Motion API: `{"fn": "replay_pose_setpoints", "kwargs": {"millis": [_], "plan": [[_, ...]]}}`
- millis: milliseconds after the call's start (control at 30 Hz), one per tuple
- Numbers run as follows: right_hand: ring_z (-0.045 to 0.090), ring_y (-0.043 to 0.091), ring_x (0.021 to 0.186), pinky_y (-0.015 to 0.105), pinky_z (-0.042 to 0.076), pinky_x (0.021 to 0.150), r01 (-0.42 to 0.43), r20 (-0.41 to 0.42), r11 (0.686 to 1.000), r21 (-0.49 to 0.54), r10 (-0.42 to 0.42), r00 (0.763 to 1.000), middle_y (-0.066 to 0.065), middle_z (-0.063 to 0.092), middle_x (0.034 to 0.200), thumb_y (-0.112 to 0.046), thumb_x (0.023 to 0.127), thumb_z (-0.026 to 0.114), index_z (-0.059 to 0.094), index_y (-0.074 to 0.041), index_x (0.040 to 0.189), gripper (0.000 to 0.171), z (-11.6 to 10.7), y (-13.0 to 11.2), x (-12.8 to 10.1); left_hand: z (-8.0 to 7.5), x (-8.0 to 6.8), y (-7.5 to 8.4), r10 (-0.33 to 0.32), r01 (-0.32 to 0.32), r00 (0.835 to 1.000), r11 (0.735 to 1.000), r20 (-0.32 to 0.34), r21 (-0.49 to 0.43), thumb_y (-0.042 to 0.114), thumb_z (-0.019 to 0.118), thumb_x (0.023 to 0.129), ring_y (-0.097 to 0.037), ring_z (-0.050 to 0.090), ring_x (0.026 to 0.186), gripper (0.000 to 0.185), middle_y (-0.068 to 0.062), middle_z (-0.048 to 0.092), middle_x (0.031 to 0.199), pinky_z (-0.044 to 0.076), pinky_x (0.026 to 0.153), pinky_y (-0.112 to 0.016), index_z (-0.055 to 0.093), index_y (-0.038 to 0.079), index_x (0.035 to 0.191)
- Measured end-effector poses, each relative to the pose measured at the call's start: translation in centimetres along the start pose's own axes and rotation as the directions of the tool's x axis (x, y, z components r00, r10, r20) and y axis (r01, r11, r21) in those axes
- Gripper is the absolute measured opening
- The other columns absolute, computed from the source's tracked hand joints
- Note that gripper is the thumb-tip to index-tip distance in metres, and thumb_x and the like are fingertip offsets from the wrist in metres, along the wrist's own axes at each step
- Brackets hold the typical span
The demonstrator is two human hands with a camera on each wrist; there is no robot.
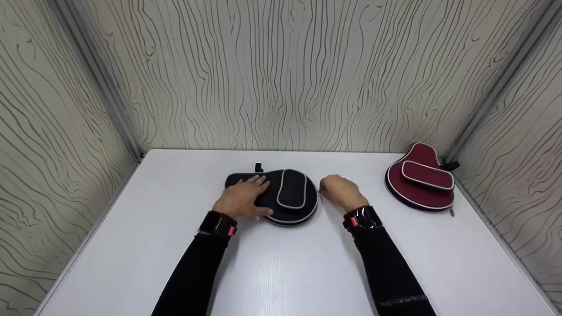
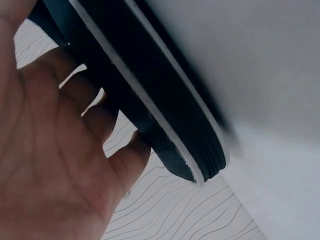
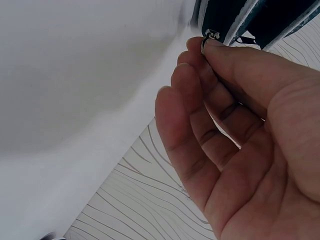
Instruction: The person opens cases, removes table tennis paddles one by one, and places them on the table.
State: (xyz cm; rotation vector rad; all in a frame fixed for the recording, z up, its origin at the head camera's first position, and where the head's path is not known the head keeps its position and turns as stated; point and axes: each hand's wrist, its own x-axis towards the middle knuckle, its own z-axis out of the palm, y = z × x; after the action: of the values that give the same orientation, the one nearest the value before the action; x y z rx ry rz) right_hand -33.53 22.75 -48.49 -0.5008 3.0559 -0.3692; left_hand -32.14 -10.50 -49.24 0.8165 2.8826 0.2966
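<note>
My left hand (image 1: 241,198): released, fingers extended and spread across the narrow end of the black case (image 1: 273,189), palm side down, touching its top
My right hand (image 1: 341,192): grasping a small metal zipper pull (image 3: 212,34) between thumb and index finger at the round end, my other fingers loosely bent beside it
Black case: flat on the white table (image 1: 281,272), between my hands and toward the back, narrow end to my left, round end to my right, edged in white piping
Black pocket (image 1: 292,188): raised, on the round part of that case, outlined in white
Black strap (image 1: 258,167): sticking out past the case's far edge
Maroon case (image 1: 397,193): well apart, near the table's back right corner, narrow end toward the back wall (image 1: 281,87), its maroon pocket (image 1: 428,175) on top
My wrists: black bands (image 1: 218,224) with red tags, above black sleeves (image 1: 189,276)
</note>
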Motion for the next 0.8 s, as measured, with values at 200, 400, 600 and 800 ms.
{"fn": "replay_pose_setpoints", "kwargs": {"millis": [200, 400, 600, 800], "plan": [[0.085, 0.043, 0.114, 0.061, 0.072, 0.093, 0.006, -0.001, 1.0, -0.003, -0.006, 1.0, 0.019, 0.088, 0.121, -0.007, 0.108, 0.077, 0.088, -0.002, 0.114, 0.014, 0.15, -0.08, 0.0, -0.06, -0.16, 0.12, -0.034, 0.034, 0.999, 0.999, -0.012, 0.004, 0.065, 0.079, 0.107, -0.037, 0.034, 0.182, 0.097, -0.014, 0.038, 0.192, 0.034, 0.148, -0.063, 0.045, 0.014, 0.182], [0.085, 0.041, 0.11, 0.06, 0.072, 0.092, 0.01, -0.001, 1.0, 0.005, -0.01, 1.0, 0.019, 0.088, 0.119, -0.007, 0.109, 0.077, 0.088, -0.002, 0.112, 0.013, 0.3, -0.18, 0.04, 0.09, 0.01, -0.06, -0.059, 0.058, 0.998, 0.998, -0.015, -0.011, 0.064, 0.08, 0.106, -0.038, 0.034, 0.182, 0.097, -0.014, 0.039, 0.192, 0.034, 0.147, -0.062, 0.046, 0.014, 0.182], [0.085, 0.042, 0.113, 0.061, 0.072, 0.094, 0.024, 0.004, 1.0, 0.012, -0.024, 1.0, 0.018, 0.088, 0.12, -0.007, 0.109, 0.076, 0.088, -0.002, 0.114, 0.014, 0.47, -0.28, 0.1, 0.31, 0.11, -0.24, -0.074, 0.074, 0.996, 0.997, -0.041, -0.018, 0.064, 0.081, 0.107, -0.038, 0.034, 0.182, 0.098, -0.016, 0.041, 0.191, 0.031, 0.148, -0.064, 0.046, 0.011, 0.181], [0.084, 0.043, 0.12, 0.062, 0.071, 0.1, 0.026, 0.029, 1.0, 0.016, -0.026, 0.999, 0.018, 0.088, 0.125, -0.009, 0.111, 0.075, 0.088, -0.002, 0.119, 0.016, 0.53, -0.48, 0.19, 0.47, 0.09, -0.18, -0.104, 0.101, 0.992, 0.994, -0.068, -0.044, 0.064, 0.08, 0.107, -0.039, 0.033, 0.182, 0.099, -0.017, 0.039, 0.192, 0.031, 0.148, -0.065, 0.045, 0.007, 0.181]]}}
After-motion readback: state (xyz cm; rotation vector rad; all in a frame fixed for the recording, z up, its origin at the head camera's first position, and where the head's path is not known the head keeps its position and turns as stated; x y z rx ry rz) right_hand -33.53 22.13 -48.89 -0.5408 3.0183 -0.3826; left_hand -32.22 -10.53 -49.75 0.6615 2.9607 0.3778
